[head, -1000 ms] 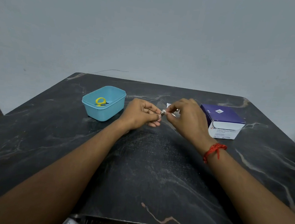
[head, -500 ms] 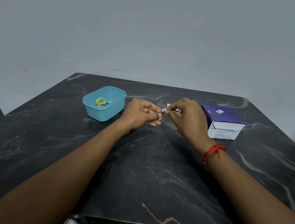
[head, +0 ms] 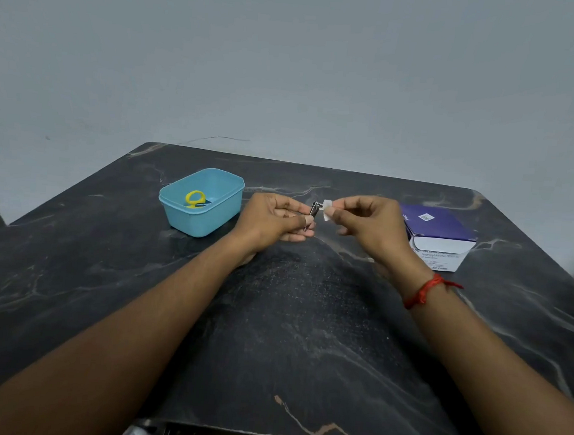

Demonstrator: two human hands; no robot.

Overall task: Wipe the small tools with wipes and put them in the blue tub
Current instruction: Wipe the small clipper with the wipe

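**Item 1.** Small silver metal nail clipper (head: 313,210): narrow, shiny, flat-bodied. It is being held in the air above the table, between the two hands and to the right of the tub. Its long axis is standing close to upright, with the upper end leaning slightly toward the right hand and the lower end sitting hidden among the left fingers.

**Item 2.** Left hand (head: 271,221): fingers are curling round the lower part of the nail clipper and gripping it, with the thumb side facing up.

**Item 3.** Small white folded wipe (head: 327,211): it is lying just beside the clipper's upper end. Whether it is touching the metal cannot be told.

**Item 4.** Right hand (head: 369,223): thumb and forefinger are pinching the wipe, and the other fingers are hanging loosely curled. A red thread bracelet (head: 422,293) is circling the wrist.

**Item 5.** Light blue rectangular plastic tub (head: 206,224): it is sitting open-topped on the table, left of the left hand. It is holding a small tool with a yellow loop handle (head: 195,197); its dark lower part is too small to identify.

**Item 6.** Purple-and-white cardboard box (head: 439,226): it is resting on the table beyond the right hand, with one end flap standing open. Its print is too small to read reliably.

**Item 7.** Black marble table with pale veins (head: 286,337): it is bearing the tub and the box.
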